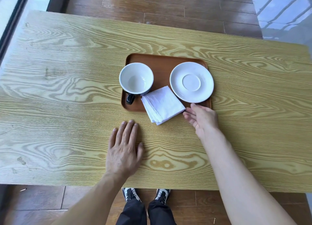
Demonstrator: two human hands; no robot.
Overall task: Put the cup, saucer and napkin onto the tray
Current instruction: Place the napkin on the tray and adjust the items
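A brown tray [161,65] lies on the wooden table. On its left part stands a cup [136,78], white inside, dark outside, handle towards me. A white saucer [191,82] rests on the tray's right part, overhanging the right rim. A folded white napkin [163,104] lies between them, its near corner hanging over the tray's front edge onto the table. My right hand [201,118] is just right of the napkin, fingers apart, fingertips at its right corner and holding nothing. My left hand [124,148] lies flat on the table in front of the tray, fingers spread.
The light wooden table [67,89] stretches wide to the left and right of the tray. Its near edge is just above my shoes [146,194]. Dark wooden floor lies beyond the far edge, and a glass wall runs along the left.
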